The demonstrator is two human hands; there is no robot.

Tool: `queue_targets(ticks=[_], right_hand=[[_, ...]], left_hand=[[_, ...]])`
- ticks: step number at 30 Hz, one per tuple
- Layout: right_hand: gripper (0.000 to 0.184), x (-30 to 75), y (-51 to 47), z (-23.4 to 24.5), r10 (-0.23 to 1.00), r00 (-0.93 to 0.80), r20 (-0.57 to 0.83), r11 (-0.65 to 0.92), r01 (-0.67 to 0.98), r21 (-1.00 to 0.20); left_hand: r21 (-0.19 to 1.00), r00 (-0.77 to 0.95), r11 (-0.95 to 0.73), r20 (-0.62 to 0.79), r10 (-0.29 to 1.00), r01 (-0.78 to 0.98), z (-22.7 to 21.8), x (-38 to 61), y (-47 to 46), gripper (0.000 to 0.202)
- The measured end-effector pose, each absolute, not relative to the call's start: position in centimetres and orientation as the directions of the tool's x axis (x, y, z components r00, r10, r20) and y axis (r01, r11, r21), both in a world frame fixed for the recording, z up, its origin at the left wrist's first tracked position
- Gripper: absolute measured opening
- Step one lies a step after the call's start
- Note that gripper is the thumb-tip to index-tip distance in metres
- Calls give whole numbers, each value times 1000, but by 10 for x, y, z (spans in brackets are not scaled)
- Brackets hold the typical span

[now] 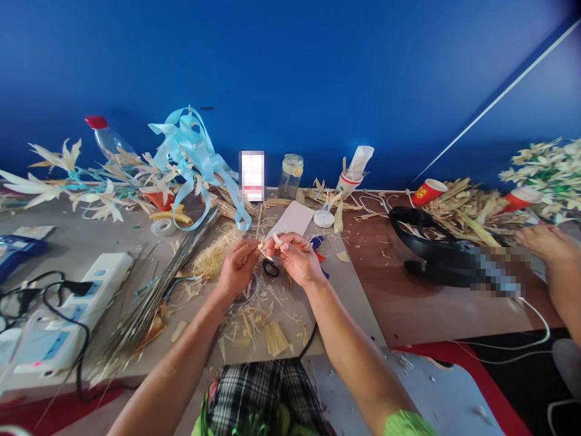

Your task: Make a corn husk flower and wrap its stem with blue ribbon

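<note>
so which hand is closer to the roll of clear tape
Left. The left hand is right of the tape roll and nearer the camera; the right hand lies farther right, both pinching a husk piece.

Nothing legible anywhere in the view. Yellow print on the side of the red paper cup [429, 192] lying tipped over at the right, but too small and too slanted to spell out. Pale marks on the blue packet [18, 248] at the far left edge, not sharp enough to read. Blue panels on the white power strip [97, 284], with no letters to make out. Small blue label on the white device [45, 348] in front of it, also too blurred. Upright card [252, 175] at the back of the table pixelated, so unreadable.
</note>
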State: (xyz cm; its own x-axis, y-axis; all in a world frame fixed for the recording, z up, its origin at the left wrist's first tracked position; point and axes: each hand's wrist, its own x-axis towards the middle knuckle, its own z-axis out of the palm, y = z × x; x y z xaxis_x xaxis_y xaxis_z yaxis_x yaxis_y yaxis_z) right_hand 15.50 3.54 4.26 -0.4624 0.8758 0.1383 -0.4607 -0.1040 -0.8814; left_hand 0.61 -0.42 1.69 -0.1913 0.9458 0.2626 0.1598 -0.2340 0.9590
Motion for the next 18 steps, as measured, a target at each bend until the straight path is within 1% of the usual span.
queue_targets(ticks=[4, 7, 11, 15, 18], right_hand=[[34, 157, 37, 42, 866, -480, 136, -133, -485, -865], [33, 159, 38, 41, 860, -492, 139, -138, -485, -863], [32, 160, 40, 40, 849, -509, 140, -130, -458, -880], [28, 161, 40, 41, 836, -525, 162, -132, -479, -868], [27, 161, 40, 39, 836, -530, 142, -164, -488, -857]], left_hand=[[936, -201, -262, 310, 929, 234, 13, 6, -4, 17], [939, -234, -255, 308, 922, 232, 9, 6, -5, 18], [953, -189, -225, 264, 946, 202, 8, 5, -5, 15], [961, -110, -187, 212, 971, 205, 10, 7, -4, 17], [968, -148, -184, 210, 966, 168, 10, 9, -4, 19]])
